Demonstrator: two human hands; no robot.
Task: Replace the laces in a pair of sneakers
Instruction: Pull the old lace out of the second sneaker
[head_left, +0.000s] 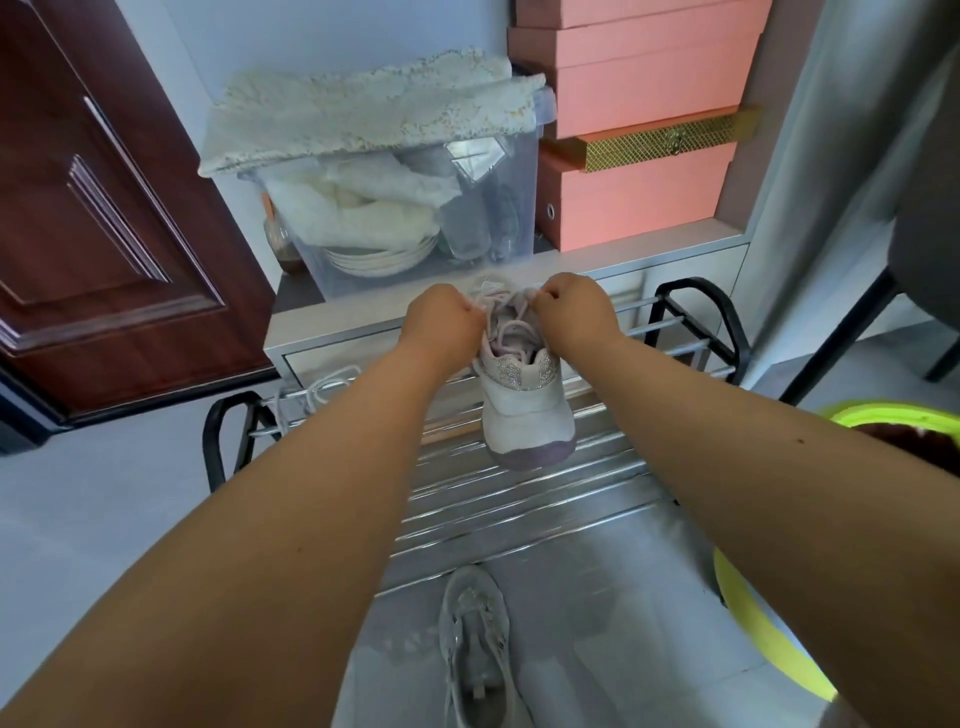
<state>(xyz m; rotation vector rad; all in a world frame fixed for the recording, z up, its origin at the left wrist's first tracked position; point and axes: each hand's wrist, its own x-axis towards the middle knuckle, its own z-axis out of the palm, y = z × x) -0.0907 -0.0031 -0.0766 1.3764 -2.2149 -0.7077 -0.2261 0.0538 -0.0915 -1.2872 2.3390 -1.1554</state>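
White and lilac, a sneaker (522, 410) stands heel-toward-camera on a chrome shoe rack (519, 499) at frame centre as the left hand (441, 322) and right hand (574, 314) each pinch a pale pink lace (511, 330) above its tongue. Its mate, a grey sneaker (475, 644), lies on the floor below.

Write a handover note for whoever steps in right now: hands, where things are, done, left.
Left hand: pinching the pale pink lace at the left side of the sneaker.
Right hand: pinching the same lace on the right side.
The sneaker stands on the metal shoe rack, heel toward the person.
Second sneaker lies on the floor below the rack.
A loose white lace hangs over the rack's left end.
Done: lace crisscrossed through this sneaker.
Left: tighten or tie it; the second sneaker's state is unclear.
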